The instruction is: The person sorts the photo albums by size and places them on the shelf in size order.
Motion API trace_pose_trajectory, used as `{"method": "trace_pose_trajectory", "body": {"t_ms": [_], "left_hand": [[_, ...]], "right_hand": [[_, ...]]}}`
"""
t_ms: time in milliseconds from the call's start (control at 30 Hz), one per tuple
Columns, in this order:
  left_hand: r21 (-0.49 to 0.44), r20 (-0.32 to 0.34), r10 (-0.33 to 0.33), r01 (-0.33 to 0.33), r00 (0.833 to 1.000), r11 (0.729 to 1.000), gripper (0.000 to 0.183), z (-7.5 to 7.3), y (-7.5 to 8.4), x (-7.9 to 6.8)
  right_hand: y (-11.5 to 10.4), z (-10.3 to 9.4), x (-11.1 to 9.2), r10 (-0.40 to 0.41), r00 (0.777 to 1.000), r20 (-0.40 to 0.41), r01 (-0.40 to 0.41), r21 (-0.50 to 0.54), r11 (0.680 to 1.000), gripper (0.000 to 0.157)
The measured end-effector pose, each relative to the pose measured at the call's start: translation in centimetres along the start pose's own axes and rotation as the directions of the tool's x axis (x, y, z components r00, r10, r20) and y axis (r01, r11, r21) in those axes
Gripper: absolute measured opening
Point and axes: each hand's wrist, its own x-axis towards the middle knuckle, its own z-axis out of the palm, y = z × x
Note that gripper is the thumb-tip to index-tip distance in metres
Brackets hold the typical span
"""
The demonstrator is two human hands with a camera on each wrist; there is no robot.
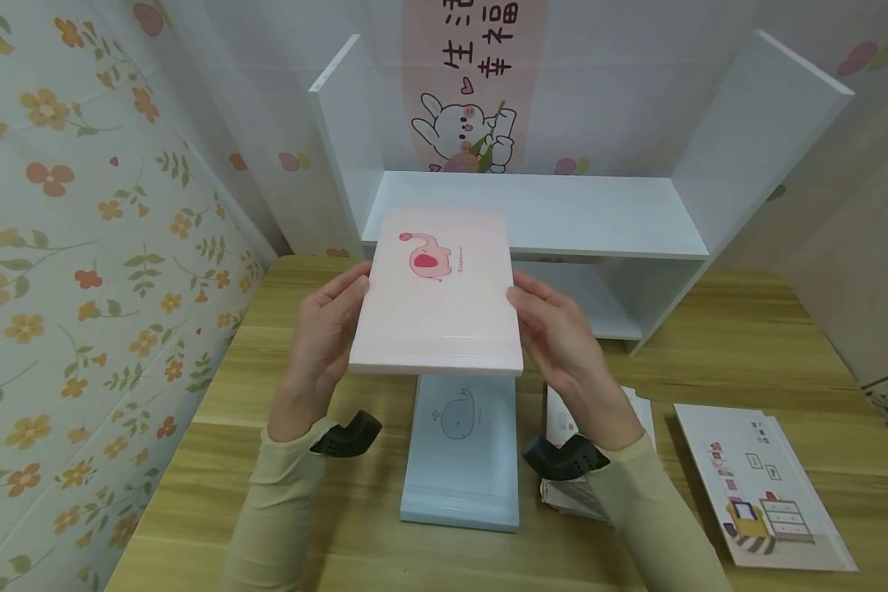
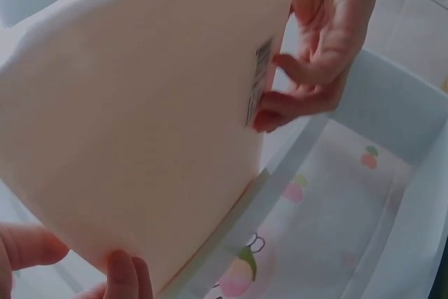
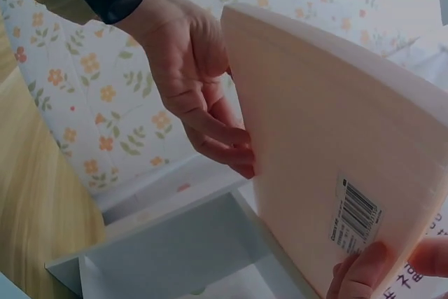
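A thick, flat pink pad with a smooth, pale cover, squared corners and a printed elephant is held up by its two long sides. The left hand grips one side and the right hand the other, thumbs near the top face and fingers beneath; a barcode label shows on the underside. The pad is raised above the table, before the white shelf, whose thin, straight-edged panels frame a wide bay between two uprights; whether pad and shelf touch cannot be told. Below lies a glossy blue pad, with a gap between it and the paper stack. A white booklet lies further right. The table has striped wood grain; a flowered curtain hangs at left.
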Motion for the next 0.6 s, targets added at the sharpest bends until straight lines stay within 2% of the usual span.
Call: {"method": "trace_pose_trajectory", "body": {"t_ms": [133, 233, 333, 433, 533, 600], "left_hand": [[-0.076, 0.036, -0.004, 0.006, 0.999, 0.997, 0.034, -0.1, -0.2, -0.1], [-0.137, 0.061, 0.009, 0.000, 0.998, 0.991, 0.031, -0.1, -0.4, 0.0], [-0.195, 0.143, 0.045, -0.017, 0.989, 0.981, 0.037, -0.2, -0.6, 0.0], [-0.257, 0.272, 0.106, -0.034, 0.957, 0.966, 0.049, -0.6, -0.8, 0.0], [-0.314, 0.396, 0.168, -0.039, 0.903, 0.949, 0.061, -1.0, -1.0, 0.1], [-0.335, 0.451, 0.193, -0.035, 0.872, 0.941, 0.068, -1.3, -1.2, 0.2]], "right_hand": [[0.0, 0.4, 0.7, -0.014, 1.000, -0.025, 0.015, 0.065, 0.998, 0.045], [0.1, 0.6, 1.3, -0.027, 0.998, -0.052, 0.032, 0.100, 0.994, 0.031], [0.2, 0.9, 1.8, -0.046, 0.995, -0.085, 0.056, 0.118, 0.991, 0.014], [0.2, 1.1, 2.1, -0.068, 0.992, -0.106, 0.083, 0.141, 0.987, 0.008], [0.2, 1.1, 2.3, -0.085, 0.990, -0.117, 0.104, 0.168, 0.980, 0.007], [0.2, 1.1, 2.3, -0.097, 0.989, -0.113, 0.117, 0.178, 0.977, 0.010]]}}
